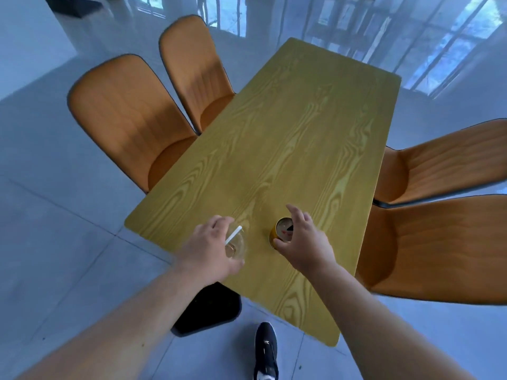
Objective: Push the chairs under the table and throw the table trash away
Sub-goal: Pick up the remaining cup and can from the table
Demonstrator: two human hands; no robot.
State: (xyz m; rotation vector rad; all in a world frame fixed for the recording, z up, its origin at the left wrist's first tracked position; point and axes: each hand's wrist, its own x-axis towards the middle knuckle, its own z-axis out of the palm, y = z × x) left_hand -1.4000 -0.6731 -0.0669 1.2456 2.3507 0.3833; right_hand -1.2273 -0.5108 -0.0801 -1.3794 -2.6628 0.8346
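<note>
A long wooden table (288, 127) runs away from me. Near its front end stands a clear plastic cup (236, 244) with a white straw, and my left hand (211, 248) wraps around it from the left. To its right stands a gold drink can (279, 231). My right hand (304, 239) curls over the can, thumb touching its near side, fingers spread past its far side. Two orange chairs (129, 116) (197, 69) are tucked at the table's left side. Two more orange chairs (444, 163) (439, 248) sit at the right side.
The table's black base (208, 308) shows below the front edge. My dark shoe (265, 352) stands on the pale tiled floor (55, 242). Windows reflect on the glossy floor beyond the far end.
</note>
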